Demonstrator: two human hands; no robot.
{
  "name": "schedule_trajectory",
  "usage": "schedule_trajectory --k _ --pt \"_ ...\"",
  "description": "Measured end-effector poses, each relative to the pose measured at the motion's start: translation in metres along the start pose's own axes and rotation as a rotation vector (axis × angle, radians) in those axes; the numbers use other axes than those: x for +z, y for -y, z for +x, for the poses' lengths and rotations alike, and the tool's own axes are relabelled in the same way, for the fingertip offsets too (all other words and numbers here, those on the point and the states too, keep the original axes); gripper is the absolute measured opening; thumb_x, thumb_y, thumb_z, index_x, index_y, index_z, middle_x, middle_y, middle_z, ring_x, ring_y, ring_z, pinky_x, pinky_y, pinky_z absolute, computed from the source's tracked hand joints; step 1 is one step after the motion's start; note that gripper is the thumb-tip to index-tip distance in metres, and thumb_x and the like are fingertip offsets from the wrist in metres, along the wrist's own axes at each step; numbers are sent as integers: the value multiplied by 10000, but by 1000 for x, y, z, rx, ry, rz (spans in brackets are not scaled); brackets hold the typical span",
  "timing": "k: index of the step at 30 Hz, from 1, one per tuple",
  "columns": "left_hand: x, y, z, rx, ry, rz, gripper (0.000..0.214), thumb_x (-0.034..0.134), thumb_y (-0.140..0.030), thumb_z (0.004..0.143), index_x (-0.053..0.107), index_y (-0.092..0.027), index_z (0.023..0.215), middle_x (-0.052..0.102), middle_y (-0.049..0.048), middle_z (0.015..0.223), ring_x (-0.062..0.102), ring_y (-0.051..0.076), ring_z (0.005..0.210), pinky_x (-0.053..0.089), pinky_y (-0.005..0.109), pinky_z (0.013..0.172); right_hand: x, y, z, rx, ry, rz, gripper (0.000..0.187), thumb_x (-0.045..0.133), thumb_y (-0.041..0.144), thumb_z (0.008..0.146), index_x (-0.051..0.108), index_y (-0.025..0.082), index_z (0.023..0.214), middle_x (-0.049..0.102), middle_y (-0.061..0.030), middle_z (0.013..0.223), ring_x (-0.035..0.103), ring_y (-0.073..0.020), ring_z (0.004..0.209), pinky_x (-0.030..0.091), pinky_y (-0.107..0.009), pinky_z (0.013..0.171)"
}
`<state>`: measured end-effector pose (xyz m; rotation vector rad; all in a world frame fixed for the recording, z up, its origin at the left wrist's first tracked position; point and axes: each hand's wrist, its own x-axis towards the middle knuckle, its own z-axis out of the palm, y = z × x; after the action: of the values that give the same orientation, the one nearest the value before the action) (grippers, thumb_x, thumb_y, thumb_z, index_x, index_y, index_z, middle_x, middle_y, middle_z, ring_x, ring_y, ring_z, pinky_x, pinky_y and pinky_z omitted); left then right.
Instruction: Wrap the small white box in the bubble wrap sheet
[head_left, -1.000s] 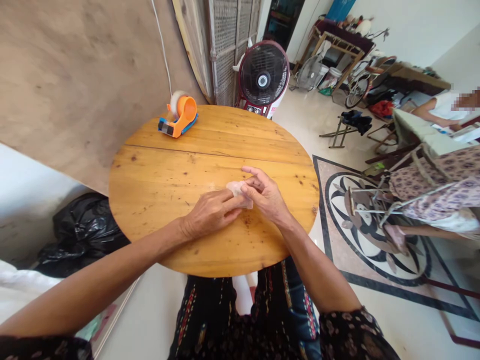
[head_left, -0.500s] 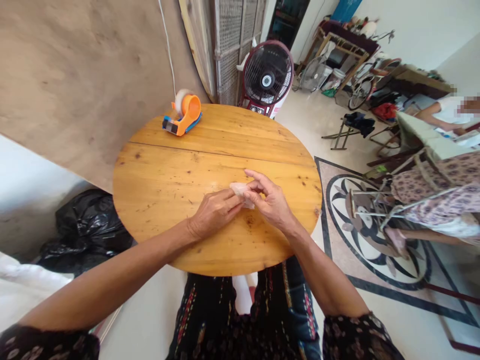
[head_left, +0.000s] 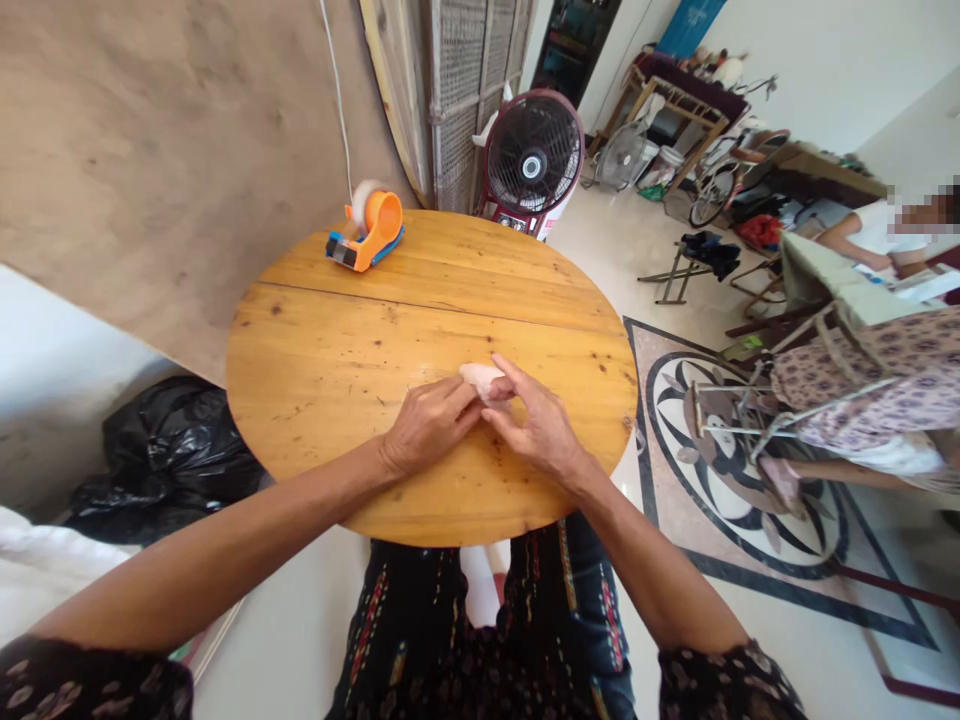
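A small, thin, whitish crumpled piece (head_left: 478, 377) that looks like tissue or soft paper is between my two hands, just above or on the round wooden table. My left hand (head_left: 431, 425) is closed, its fingertips gripping the piece's lower left edge. From the right, my right hand (head_left: 538, 425) reaches in with index finger and thumb spread apart. A curled finger of that hand touches the piece's right side. The hands partly cover the piece, so its full shape is hidden.
An orange and blue tape dispenser (head_left: 367, 235) stands at the back left of the wooden table (head_left: 337, 340). Behind the table is a fan (head_left: 532, 160). Black plastic bags (head_left: 176, 450) lie at left. A person (head_left: 862, 235) sits at another table on the right.
My right thumb and index finger have spread apart, away from the whitish piece, and more of it shows. My left hand stays almost in place. The view has shifted slightly.
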<state>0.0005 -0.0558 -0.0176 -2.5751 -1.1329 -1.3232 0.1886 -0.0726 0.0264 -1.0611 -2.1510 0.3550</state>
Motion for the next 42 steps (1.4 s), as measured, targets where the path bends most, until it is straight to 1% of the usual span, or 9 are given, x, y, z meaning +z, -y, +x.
schedule_trajectory --k 2,4,8,11,16,20,25,33,42 --pt "0 1 0 -55 -32 8 142 591 -266 917 571 -173 811 597 1 667 564 136 592 425 249 568 0 1 -3 -22 16 -45 668 585 208 904 325 273 1517 703 -57 1063 661 -218 1004 551 -398 929" --pt "-2 2 1 -85 -72 38 167 641 -311 879 587 -164 933 643 42 779 621 179 708 490 284 645 1 2 -5 -30 28 -81 690 577 195 904 292 268 1529 700 -63 1067 659 -228 1004 556 -411 914" --pt "-10 7 6 36 -64 44 473 680 -264 861 526 -167 1297 599 177 1293 574 314 1218 504 461 987 1 4 -7 -64 49 -131 720 583 197 886 270 230 1534 692 -88 1084 653 -251 986 570 -426 865" --pt "-12 11 8 110 -36 -36 381 623 -165 891 561 -194 1266 594 138 1352 489 295 1358 460 475 1091 -1 4 -11 -103 62 -120 750 575 169 874 239 238 1541 692 -84 1124 650 -250 1024 565 -437 899" --pt "-7 15 6 172 -11 -128 135 595 -131 905 645 -167 1025 665 124 1250 550 261 1310 498 436 1076 -3 1 -24 -89 63 -104 753 564 153 885 227 286 1545 671 -75 1241 630 -241 1154 536 -444 992" --pt "-5 16 5 210 6 -147 121 597 -110 898 640 -160 999 714 105 1104 638 231 1181 543 394 1012 -5 0 -36 -81 36 -108 760 584 156 885 236 313 1542 676 -59 1250 609 -246 1189 516 -467 1022" --pt "-6 16 7 233 21 -111 91 566 -103 909 632 -163 929 714 106 1105 647 235 1154 553 398 989 -16 -2 -39 -68 -17 -169 646 585 191 895 355 278 1492 640 -92 1313 597 -262 1209 482 -501 1034" --pt "-7 14 4 190 51 -45 90 569 -120 900 647 -159 923 670 142 1229 620 258 1195 541 427 1003 -11 -23 -21 -112 235 -346 528 558 152 889 500 226 1409 428 -146 1534 410 -307 1413 423 -538 1084" --pt "-17 13 6 170 197 -141 349 606 -113 802 585 -164 1147 605 153 1330 514 309 1332 478 490 1085 -4 -34 -17 -109 195 -345 426 492 120 928 577 248 1325 526 -120 1464 497 -263 1349 453 -500 1064"
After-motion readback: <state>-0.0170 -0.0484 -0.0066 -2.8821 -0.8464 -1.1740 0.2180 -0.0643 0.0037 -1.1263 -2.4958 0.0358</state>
